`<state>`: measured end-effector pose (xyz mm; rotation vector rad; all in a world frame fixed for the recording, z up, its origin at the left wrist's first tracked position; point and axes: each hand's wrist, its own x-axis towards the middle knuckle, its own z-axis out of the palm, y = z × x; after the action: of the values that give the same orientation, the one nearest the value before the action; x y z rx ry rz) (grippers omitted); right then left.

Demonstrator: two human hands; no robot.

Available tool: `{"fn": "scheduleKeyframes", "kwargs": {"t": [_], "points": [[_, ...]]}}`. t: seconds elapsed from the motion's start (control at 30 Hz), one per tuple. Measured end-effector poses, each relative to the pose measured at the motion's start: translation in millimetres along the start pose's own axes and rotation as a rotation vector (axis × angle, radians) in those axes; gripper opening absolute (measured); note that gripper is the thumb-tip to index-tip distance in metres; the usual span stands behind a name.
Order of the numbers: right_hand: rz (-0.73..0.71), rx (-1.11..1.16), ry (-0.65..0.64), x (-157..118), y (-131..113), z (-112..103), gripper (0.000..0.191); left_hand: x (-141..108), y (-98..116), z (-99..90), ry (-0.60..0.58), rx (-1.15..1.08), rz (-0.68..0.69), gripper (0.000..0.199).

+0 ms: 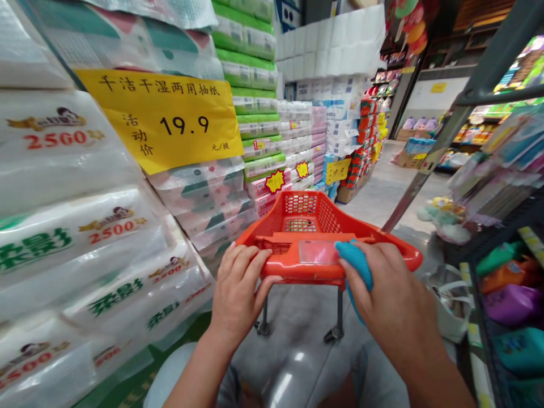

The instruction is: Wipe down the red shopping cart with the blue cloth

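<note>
An orange-red plastic shopping cart (314, 266) stands right in front of me, its perforated basket stretching away from me. My left hand (244, 289) is wrapped round the left part of the cart's handle, thumb below and fingers on top. Between the fingers and thumb of my right hand (382, 289) is a blue cloth (357, 263), pressed against the right part of the handle. A clear label panel (318, 253) lies in the middle of the handle, between my hands. The cloth's lower end hangs behind my right hand, partly hidden.
Stacked tissue packs (114, 226) rise close on the left, with a yellow price sign (170, 119) on them. On the right are a metal post (412, 192), a white bin (450, 306) and a shelf of colourful bottles (512, 300). The grey floor (374, 181) runs ahead between displays.
</note>
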<state>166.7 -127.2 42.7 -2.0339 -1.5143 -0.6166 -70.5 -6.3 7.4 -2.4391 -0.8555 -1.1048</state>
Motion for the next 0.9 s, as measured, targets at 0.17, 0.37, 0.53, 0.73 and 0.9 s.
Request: {"fn": "scheduleKeyframes", "kwargs": {"t": [0.17,0.37,0.53,0.73,0.9], "points": [[-0.003,0.005,-0.052,5.7,4.7,-1.7,0.040,5.2,-4.8,-0.6,-0.003,-0.029,0.079,0.044],[0.207,-0.042,-0.075,4.9,43.5,-2.5,0.050,-1.7,29.1,-12.0,0.059,-0.130,0.027,0.043],[0.283,0.011,-0.120,2.4,73.0,-5.0,0.058,-13.7,65.4,-24.2,0.090,-0.286,0.010,0.035],[0.256,0.041,-0.127,6.3,113.0,-8.0,0.064,-26.7,91.1,-34.0,0.153,-0.350,0.109,0.029],[0.168,0.054,-0.230,15.9,100.9,-22.0,0.050,-33.5,91.4,-44.8,0.063,-0.415,0.110,0.052]]}}
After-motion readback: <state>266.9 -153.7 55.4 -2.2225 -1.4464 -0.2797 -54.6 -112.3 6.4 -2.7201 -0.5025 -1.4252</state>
